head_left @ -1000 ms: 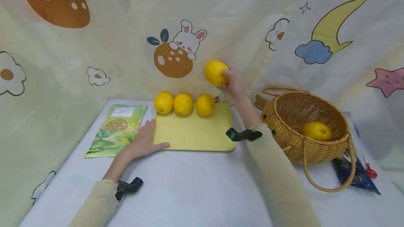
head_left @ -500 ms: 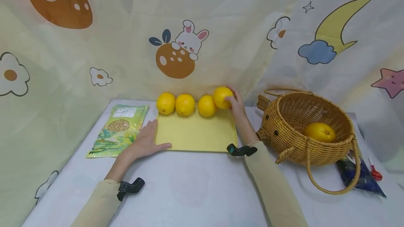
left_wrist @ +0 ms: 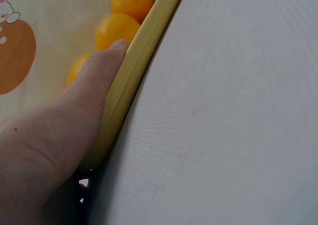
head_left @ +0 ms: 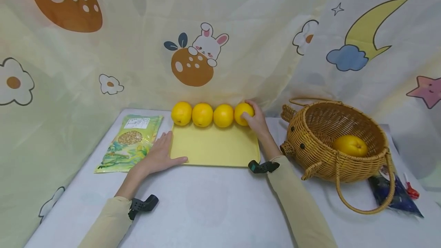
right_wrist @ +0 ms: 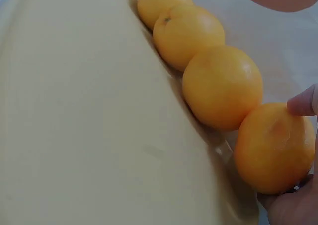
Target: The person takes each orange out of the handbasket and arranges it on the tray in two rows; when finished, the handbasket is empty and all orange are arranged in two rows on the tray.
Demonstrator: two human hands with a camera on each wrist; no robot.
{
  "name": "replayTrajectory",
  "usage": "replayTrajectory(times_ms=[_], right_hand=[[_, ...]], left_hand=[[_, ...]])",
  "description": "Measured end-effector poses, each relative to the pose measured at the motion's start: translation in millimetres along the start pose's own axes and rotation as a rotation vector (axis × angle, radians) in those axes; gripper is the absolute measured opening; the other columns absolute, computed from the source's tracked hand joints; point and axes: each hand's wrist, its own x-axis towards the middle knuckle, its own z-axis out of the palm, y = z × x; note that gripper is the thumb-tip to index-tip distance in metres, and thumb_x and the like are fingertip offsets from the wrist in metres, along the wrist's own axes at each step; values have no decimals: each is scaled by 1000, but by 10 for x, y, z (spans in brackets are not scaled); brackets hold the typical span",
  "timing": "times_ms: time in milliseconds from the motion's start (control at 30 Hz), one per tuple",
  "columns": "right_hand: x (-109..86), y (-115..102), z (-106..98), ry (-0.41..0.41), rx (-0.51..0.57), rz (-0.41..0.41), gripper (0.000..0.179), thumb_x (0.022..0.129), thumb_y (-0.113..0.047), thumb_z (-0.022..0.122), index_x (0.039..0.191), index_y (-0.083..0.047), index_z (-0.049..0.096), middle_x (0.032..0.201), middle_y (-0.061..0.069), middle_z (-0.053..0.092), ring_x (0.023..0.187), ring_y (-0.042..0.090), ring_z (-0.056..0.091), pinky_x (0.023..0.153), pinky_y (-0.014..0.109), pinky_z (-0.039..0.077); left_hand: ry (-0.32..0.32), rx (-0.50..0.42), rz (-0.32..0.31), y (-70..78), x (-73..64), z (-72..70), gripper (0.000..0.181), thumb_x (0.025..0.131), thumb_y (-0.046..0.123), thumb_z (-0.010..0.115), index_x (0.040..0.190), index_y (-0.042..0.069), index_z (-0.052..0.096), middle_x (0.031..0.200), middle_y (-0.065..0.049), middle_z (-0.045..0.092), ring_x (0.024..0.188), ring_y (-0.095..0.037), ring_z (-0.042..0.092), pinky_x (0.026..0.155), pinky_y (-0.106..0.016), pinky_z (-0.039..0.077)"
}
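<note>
Several oranges stand in a row along the far edge of a yellow tray (head_left: 213,148). My right hand (head_left: 257,122) grips the rightmost orange (head_left: 243,113), thumb on its near side and fingers behind it. In the right wrist view that same orange (right_wrist: 276,148) touches its neighbour, another orange (right_wrist: 222,88). My left hand (head_left: 156,156) rests at the tray's left edge with straight fingers, the thumb lying along the near left corner. The left wrist view shows the left thumb (left_wrist: 97,76) against the tray's rim (left_wrist: 124,86).
Left of the tray lies a green food packet (head_left: 130,142). A wicker pig-shaped basket (head_left: 310,160) with one yellow fruit (head_left: 350,146) inside stands on the right. Behind the basket is a dark blue packet (head_left: 396,198). A printed curtain (head_left: 144,49) hangs behind the table (head_left: 206,206).
My right hand has brought its orange down from in front of the curtain to the right end of the row. The third orange has shifted slightly left. The left hand stays put.
</note>
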Motion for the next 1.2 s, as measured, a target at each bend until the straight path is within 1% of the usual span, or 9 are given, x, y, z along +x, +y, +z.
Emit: replayTrajectory(times_ms=[233, 300, 467, 533, 600, 733, 867, 933, 1200], right_hand=[[25, -10, -6, -75, -7, 60, 64, 83, -7, 57, 145, -8, 41, 152, 14, 37, 133, 31, 37, 113, 44, 29], [-37, -132, -18, -111, -8, 85, 67, 82, -5, 55, 147, -5, 37, 154, 18, 32, 134, 33, 35, 114, 44, 27], [-50, -122, -25, -159, -31, 100, 71, 81, -4, 55, 149, -8, 33, 157, 17, 26, 135, 34, 32, 115, 45, 26], [1, -2, -20, -154, -33, 90, 71, 81, -7, 56, 148, -11, 33, 157, 14, 26, 136, 32, 32, 117, 45, 24], [-12, -10, -24, -149, -34, 84, 70, 82, -8, 56, 148, -10, 33, 156, 15, 27, 137, 33, 32, 118, 47, 24], [-78, -93, -43, -75, -134, 21, 66, 85, -12, 56, 146, -7, 33, 152, 18, 31, 137, 34, 33, 117, 51, 27], [-243, -324, -66, 12, -223, -32, 60, 86, -13, 55, 143, -7, 38, 150, 18, 35, 137, 34, 34, 113, 54, 32], [-357, -504, -78, 4, -210, -56, 56, 87, -11, 55, 141, -6, 41, 148, 17, 37, 137, 34, 35, 113, 54, 33], [-964, -1187, -269, -226, -116, -256, 37, 93, -3, 59, 129, -2, 52, 141, 13, 47, 139, 28, 38, 117, 51, 32]], left_hand=[[-4, 0, -4, 7, -2, -6, 128, 74, 79, 57, 154, -1, -3, 163, -22, -2, 151, -41, 1, 122, -58, 6], [-5, 2, -7, 6, 0, -9, 129, 74, 80, 57, 154, -1, -3, 163, -22, -2, 151, -41, 1, 122, -58, 6], [-6, 7, -11, -10, 6, -5, 129, 74, 81, 56, 154, -1, -3, 163, -22, -2, 151, -40, 1, 122, -58, 6], [-6, 5, -12, -12, 6, 0, 129, 74, 81, 56, 154, -1, -3, 163, -22, -2, 151, -40, 0, 122, -58, 6], [-5, 0, -13, -15, 5, 5, 129, 74, 81, 57, 155, -1, -3, 163, -21, -2, 151, -40, 0, 122, -58, 6], [-2, -9, -10, -17, 0, 14, 129, 74, 80, 57, 154, -1, -2, 163, -22, -2, 151, -40, 0, 122, -58, 5], [0, -4, -5, -28, -9, 20, 129, 73, 81, 57, 154, -2, -1, 163, -22, -1, 151, -40, 0, 122, -58, 6], [0, -1, 0, -34, -10, 21, 129, 74, 80, 57, 154, -2, -1, 163, -22, -1, 151, -40, 1, 122, -58, 6], [12, -2, 17, -15, -16, 4, 128, 75, 79, 58, 154, -2, -1, 163, -23, 0, 151, -40, 1, 123, -57, 6]])
